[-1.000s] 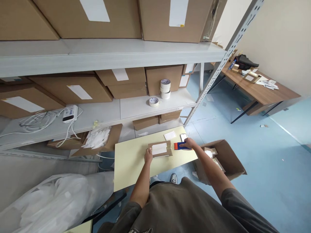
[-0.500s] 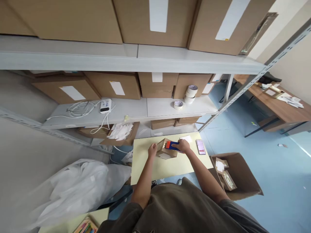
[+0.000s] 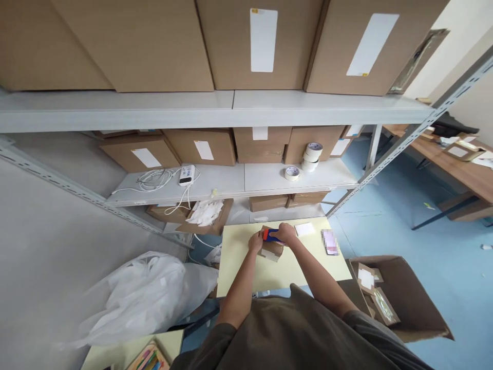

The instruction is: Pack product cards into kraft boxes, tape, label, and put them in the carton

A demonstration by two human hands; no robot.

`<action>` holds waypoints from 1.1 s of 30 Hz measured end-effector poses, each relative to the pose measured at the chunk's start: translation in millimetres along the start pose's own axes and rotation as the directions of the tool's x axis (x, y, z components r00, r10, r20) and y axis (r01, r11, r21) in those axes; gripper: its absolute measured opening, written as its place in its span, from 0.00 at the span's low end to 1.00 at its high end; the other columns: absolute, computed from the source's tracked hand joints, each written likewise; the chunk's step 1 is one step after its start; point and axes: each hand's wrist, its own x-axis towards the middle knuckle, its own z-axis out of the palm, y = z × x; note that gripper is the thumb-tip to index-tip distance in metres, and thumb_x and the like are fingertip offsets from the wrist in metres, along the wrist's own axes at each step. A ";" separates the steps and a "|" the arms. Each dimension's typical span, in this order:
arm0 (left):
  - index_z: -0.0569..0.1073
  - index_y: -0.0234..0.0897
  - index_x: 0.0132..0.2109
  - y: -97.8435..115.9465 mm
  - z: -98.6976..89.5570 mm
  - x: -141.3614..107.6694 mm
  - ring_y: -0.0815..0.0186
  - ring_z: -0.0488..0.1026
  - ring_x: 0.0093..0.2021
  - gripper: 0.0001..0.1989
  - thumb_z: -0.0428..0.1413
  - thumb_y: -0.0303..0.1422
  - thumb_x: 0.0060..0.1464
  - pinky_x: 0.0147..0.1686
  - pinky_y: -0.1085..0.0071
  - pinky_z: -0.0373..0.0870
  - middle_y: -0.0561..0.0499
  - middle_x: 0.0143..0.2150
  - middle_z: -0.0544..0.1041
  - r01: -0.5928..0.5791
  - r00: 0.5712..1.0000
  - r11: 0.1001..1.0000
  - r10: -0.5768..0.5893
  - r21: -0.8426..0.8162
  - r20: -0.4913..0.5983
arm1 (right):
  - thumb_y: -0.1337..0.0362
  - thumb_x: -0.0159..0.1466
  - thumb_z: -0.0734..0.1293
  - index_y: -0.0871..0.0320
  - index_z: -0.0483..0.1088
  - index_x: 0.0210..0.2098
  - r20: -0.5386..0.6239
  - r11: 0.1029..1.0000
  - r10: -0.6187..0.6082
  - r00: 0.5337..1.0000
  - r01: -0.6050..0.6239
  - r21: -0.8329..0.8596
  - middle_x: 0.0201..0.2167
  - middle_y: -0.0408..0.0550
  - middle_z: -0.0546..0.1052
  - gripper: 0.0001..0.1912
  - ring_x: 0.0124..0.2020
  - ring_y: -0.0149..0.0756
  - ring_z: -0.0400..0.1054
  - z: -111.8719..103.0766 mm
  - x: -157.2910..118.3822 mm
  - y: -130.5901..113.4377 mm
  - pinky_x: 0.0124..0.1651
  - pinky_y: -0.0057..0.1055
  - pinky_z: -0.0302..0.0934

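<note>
A small cardboard box rests on the pale yellow table, a white label on its near side. My right hand is closed around a blue and orange-red tape dispenser, which lies across the top of the box. At the box's left side my left hand is closed, its curled fingers against the cardboard close to the dispenser's red end. The fingertips of that hand are hidden. A white paper slip and a phone lie to the right of my hands.
A metal shelf with boxes, tape rolls and a white power strip stands ahead. On the floor at right, an open carton holds small boxes. A white plastic bag bulges at left.
My left hand has moved in toward the dispenser's red end, and the dispenser sits closer to it. The whole view has shifted, so the table appears farther right and lower.
</note>
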 end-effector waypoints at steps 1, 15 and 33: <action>0.83 0.39 0.50 5.1 9.6 -4.1 0.47 0.81 0.51 0.31 0.39 0.51 0.72 0.50 0.55 0.75 0.38 0.48 0.85 -0.002 1.000 1.000 0.002 0.021 -0.004 | 0.41 0.59 0.75 0.59 0.80 0.48 0.002 1.000 0.009 1.000 -0.009 0.004 0.48 0.62 0.83 0.30 0.50 0.53 0.79 -1.2 -0.9 11.3 0.43 0.34 0.67; 0.79 0.45 0.61 52.3 85.6 -34.6 0.48 0.79 0.55 0.33 0.36 0.52 0.72 0.51 0.60 0.72 0.42 0.56 0.83 0.066 0.997 0.985 -0.060 0.157 -0.047 | 0.40 0.59 0.76 0.58 0.80 0.35 0.008 0.954 0.254 0.967 -0.252 0.160 0.32 0.53 0.83 0.25 0.32 0.42 0.76 -18.1 -50.9 264.3 0.32 0.29 0.60; 0.77 0.43 0.60 -49.4 -34.8 8.3 0.57 0.76 0.62 0.21 0.45 0.43 0.72 0.58 0.67 0.71 0.45 0.61 0.80 0.154 0.975 0.988 -0.152 0.002 -0.162 | 0.36 0.63 0.70 0.54 0.80 0.41 0.022 0.983 -0.073 0.997 0.068 0.172 0.42 0.52 0.84 0.27 0.42 0.42 0.78 44.0 -4.2 71.0 0.33 0.28 0.57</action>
